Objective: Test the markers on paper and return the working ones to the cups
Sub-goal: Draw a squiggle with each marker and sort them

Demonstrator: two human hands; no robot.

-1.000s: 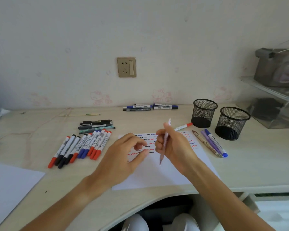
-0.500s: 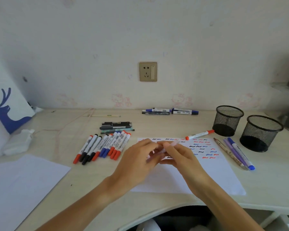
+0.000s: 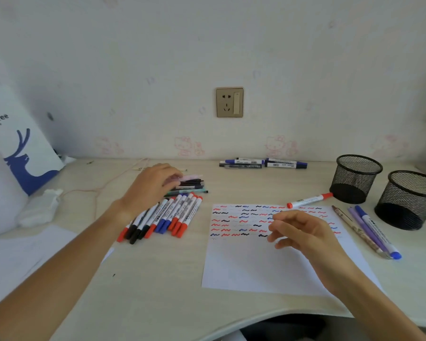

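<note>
The left hand (image 3: pixel 153 185) has crossed to the small stack of dark pens (image 3: pixel 191 185), its fingers curled over a pale pink pen (image 3: pixel 191 177) that it seems to be setting on top; whether they still pinch it I cannot tell. A second ago both hands held that pen over the paper (image 3: pixel 268 262). The right hand (image 3: pixel 303 232) now hovers above the squiggles, fingers loosely bent and holding nothing. So this pen joins the sorted piles (not the cups), and I judge another comes next. The two mesh cups (image 3: pixel 357 179) look empty; a row of markers (image 3: pixel 167 217) lies beside the paper. A bag (image 3: pixel 17 141) reads "coffee".
</note>
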